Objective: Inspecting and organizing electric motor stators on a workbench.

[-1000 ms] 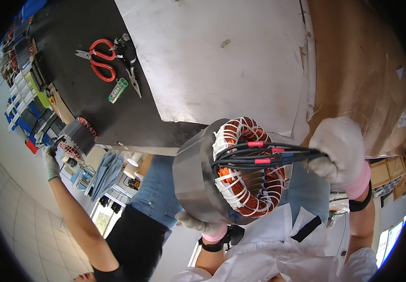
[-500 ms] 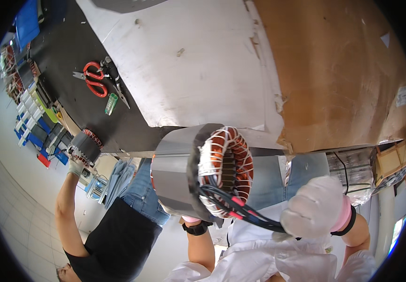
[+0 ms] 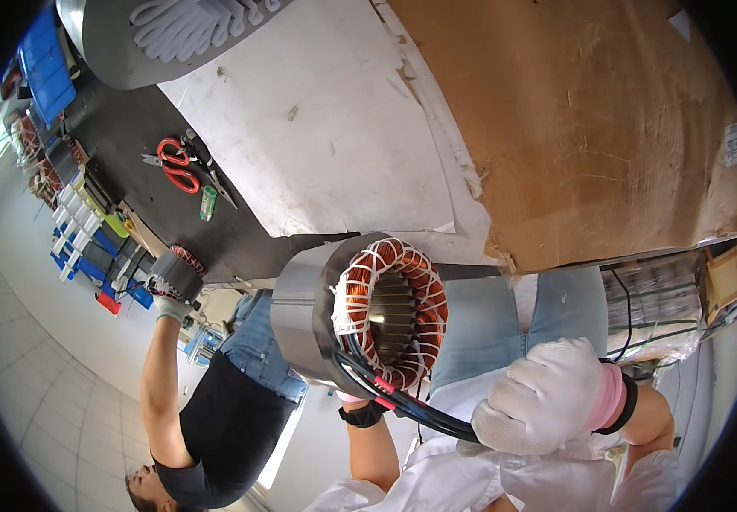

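A grey motor stator (image 3: 304, 311) sits at the near edge of the table, tilted so its bore faces up and to the right. White cord laces its copper winding ring (image 3: 431, 299). Several black lead wires (image 3: 424, 414) with pink-red marks leave the winding's lower left. My right hand (image 3: 543, 397), in a white glove, is closed around the far end of these wires. Of my left hand (image 3: 349, 397) only the pink cuff shows, above a black wristband. Its fingers are hidden behind and below the stator.
White paper (image 3: 300, 128) and brown cardboard (image 3: 599, 128) cover the dark table. Red-handled scissors (image 3: 179, 166), pliers (image 3: 221, 188) and a small green item (image 3: 207, 203) lie left. A grey core with white strips (image 3: 121, 51) stands far left. Another person's gloved hand (image 3: 170, 309) holds a smaller stator (image 3: 176, 273).
The stator's bore has turned more toward me. My right hand has moved slightly left and down, still gripping the wires. My view has shifted, bringing the grey core with white strips into sight.
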`<state>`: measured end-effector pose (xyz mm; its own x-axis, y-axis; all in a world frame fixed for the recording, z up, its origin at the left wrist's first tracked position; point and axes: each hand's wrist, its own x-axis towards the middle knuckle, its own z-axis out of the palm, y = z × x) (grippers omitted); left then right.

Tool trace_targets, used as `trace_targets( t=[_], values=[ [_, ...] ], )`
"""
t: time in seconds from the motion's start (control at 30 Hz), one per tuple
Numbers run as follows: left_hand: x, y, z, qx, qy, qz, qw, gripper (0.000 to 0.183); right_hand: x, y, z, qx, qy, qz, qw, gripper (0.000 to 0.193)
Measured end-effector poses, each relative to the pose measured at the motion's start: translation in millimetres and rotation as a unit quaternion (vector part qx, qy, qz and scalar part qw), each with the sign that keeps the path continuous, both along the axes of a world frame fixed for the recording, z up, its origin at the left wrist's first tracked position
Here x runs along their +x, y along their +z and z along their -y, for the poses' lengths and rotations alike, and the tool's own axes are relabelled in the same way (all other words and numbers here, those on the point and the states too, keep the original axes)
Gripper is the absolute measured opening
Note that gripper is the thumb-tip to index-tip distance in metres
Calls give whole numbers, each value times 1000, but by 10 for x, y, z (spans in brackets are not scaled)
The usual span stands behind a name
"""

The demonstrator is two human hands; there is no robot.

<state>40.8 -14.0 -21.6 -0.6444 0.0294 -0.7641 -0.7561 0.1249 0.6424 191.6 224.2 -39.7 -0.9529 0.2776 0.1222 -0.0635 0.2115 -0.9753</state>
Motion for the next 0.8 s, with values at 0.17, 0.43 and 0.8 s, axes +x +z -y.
trace_targets(
  t=[0.17,0.43,0.8],
  values=[
    [-23,-68,76,-1,6,22,1000,61,-6,-16,19,-6,-14,-2,1000,11],
    [-105,-111,138,52,48,-43,997,61,-53,-111,94,18,-78,39,996,11],
    [-579,-15,-796,-59,-36,-139,988,31,-92,186,-24,-255,-239,316,882,5]
  ],
)
